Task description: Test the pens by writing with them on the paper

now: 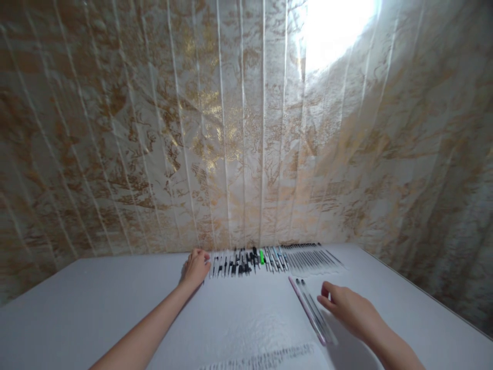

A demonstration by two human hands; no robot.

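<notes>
A long row of pens [265,259] lies side by side along the far edge of a white table [96,303]; one has a green part [262,256]. My left hand [196,267] rests at the left end of that row with its fingers curled at the first pens. Whether it holds one is hidden. My right hand [348,306] hovers low over the table, fingers loosely bent and apart, just right of a few pens [310,308] lying together, one of them pink. It holds nothing.
A patterned gold and white curtain [246,128] hangs right behind the table, with bright light at the top right. Another row of thin items [265,358] lies at the near edge. The table's right edge [423,293] runs diagonally.
</notes>
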